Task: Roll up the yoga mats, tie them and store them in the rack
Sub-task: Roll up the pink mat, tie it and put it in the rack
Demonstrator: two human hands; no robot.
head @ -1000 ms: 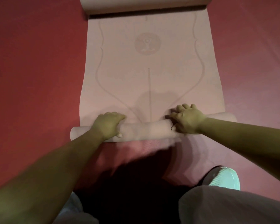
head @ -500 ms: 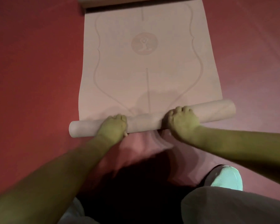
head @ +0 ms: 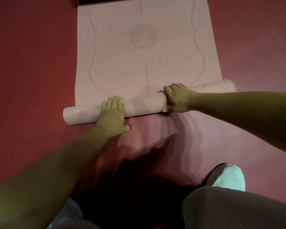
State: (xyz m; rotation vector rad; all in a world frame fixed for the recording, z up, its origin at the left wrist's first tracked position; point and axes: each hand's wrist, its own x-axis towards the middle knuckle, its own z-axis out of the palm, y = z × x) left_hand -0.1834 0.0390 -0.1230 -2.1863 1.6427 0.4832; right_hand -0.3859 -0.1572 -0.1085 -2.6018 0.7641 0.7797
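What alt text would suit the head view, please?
Two hands on a partly rolled pink yoga mat on a red floor: the left hand lies flat on the roll, the right hand curls over it.

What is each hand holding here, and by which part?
The right hand grips the yoga mat round its rolled part, right of centre; the left hand only presses flat on it.

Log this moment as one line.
phase: rolling | yoga mat: partly rolled, untied | left hand: pressing flat on it | right hand: gripping it
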